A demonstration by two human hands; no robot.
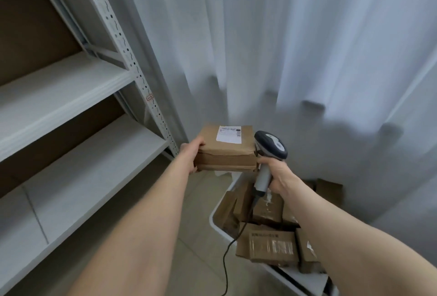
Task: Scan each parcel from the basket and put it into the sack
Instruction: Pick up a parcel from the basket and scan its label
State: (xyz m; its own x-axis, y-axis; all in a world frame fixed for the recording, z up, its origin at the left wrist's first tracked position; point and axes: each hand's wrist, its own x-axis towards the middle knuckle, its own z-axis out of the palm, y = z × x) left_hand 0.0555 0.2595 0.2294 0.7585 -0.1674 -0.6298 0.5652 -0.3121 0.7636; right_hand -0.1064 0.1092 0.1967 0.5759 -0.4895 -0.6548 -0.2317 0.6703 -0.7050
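1. The left hand [192,154] holds a brown parcel [225,156] out above the floor, just beyond the far end of the white basket [211,221]. Its fingers [198,146] are clamped on the parcel's left edge, thumb on top.
2. The parcel lies flat, with its white label [229,133] facing up near the far right corner.
3. The right hand [280,175] grips the handle of the scanner [272,145], fingers curled tightly round it. The scanner's head sits just beside the parcel's right end, and its cable [225,262] trails down past the basket's near left side.
4. More parcels [272,246] lie packed in the basket below the right forearm, so much of the task looks undone.
5. The step in hand appears to be the scan of this one parcel. Whether the barcode has been read cannot be told.
6. The head seems set beside the label rather than over it. The next move likely calls for tilting the scanner, or turning the parcel, so the window faces the barcode.
7. After that the parcel goes to the sack, which is not in view, so its direction cannot be judged.
8. Grey shelving [71,92] stands to the left and a pale curtain [295,47] hangs behind.
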